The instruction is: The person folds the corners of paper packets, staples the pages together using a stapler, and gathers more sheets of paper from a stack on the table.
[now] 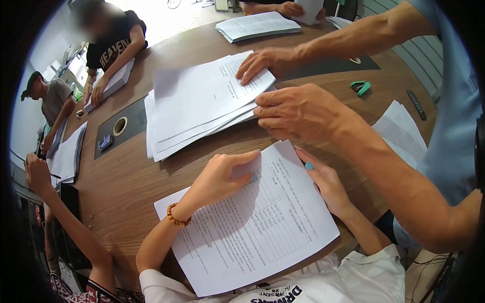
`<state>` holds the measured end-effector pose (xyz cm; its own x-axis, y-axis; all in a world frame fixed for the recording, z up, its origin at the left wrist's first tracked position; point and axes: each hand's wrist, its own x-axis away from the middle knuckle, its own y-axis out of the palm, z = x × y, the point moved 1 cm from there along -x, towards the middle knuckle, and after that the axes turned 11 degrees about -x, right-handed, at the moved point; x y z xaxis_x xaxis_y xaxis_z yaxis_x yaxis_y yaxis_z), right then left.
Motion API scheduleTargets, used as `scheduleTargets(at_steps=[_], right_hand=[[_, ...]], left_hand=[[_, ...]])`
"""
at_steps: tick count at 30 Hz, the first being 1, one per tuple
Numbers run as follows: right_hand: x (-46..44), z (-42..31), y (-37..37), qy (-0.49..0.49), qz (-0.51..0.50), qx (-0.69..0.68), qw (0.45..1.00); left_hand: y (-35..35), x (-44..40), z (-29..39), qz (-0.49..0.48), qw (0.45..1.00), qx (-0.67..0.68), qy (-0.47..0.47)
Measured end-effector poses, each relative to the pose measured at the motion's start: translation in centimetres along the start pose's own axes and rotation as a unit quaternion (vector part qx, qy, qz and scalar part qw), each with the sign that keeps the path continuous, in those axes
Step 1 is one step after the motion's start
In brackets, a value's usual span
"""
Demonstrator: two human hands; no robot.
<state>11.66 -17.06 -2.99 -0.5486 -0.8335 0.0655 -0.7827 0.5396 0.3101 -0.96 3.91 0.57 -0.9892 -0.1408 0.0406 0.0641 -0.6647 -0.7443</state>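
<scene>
Several printed sheets point(252, 227) with a table on the top page lie before me at the table's near edge. My left hand point(220, 179), with a beaded bracelet point(179, 214) at the wrist, rests over their upper part, fingers apart. At their right edge is my right hand point(323, 184), its thumb on the paper and the other fingers partly hidden. Beyond them lies a large paper stack point(197, 101). A co-worker's two hands touch that stack, one flat on top, the other at its right edge.
A green stapler point(360, 88), a dark remote point(416, 104) and loose sheets point(404, 131) lie right. At the left are a cable hole point(119, 126), a small blue object point(105, 143) and papers point(68, 154). Other people sit around the table; another stack point(257, 25) lies far back.
</scene>
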Motion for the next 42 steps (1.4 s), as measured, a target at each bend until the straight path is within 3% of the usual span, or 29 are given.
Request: scheduleTargets(at_steps=[8, 11, 13, 16, 18, 25, 30, 33, 35, 38, 42], right_hand=[[-0.4, 0.6, -0.7, 0.002, 0.013, 0.007, 1.0], [-0.5, 0.6, -0.9, 0.007, 0.027, -0.029, 0.999], [-0.1, -0.1, -0.6, -0.005, 0.034, 0.018, 0.999], [0.4, -0.9, -0.4, -0.028, 0.028, 0.108, 0.993], [0.4, -1.4, -0.3, -0.039, 0.019, 0.139, 0.989], [1.0, -0.9, -0.5, -0.053, 0.008, 0.242, 0.969], [1.3, -1.2, 0.4, -0.078, 0.011, 0.285, 0.955], [1.4, -1.0, 0.6, -0.116, 0.016, 0.267, 0.957], [1.4, -1.2, 0.9, -0.124, 0.001, 0.059, 0.99], [1.1, -1.4, 0.6, -0.117, -0.024, 0.009, 0.993], [1.0, -0.9, 0.1, -0.066, -0.008, 0.023, 0.998]], left_hand=[[-0.8, 0.5, -0.1, 0.007, 1.0, -0.012, 0.027], [-3.0, 3.1, -2.4, 0.028, 0.998, 0.05, -0.014], [-4.6, 5.8, -3.4, 0.093, 0.988, 0.103, -0.063], [-4.8, 10.0, -3.8, 0.166, 0.977, 0.051, -0.124], [-3.7, 12.8, -3.2, 0.332, 0.924, 0.105, -0.161], [2.5, 17.2, -2.8, 0.347, 0.875, 0.255, -0.22], [2.9, 16.3, -2.7, 0.345, 0.867, 0.309, -0.185], [2.7, 16.1, -2.7, 0.344, 0.867, 0.321, -0.165], [2.7, 16.1, -2.7, 0.345, 0.867, 0.322, -0.163], [2.5, 16.3, -3.0, 0.365, 0.874, 0.272, -0.172], [-0.3, 15.8, -3.6, 0.402, 0.898, 0.099, -0.15]])
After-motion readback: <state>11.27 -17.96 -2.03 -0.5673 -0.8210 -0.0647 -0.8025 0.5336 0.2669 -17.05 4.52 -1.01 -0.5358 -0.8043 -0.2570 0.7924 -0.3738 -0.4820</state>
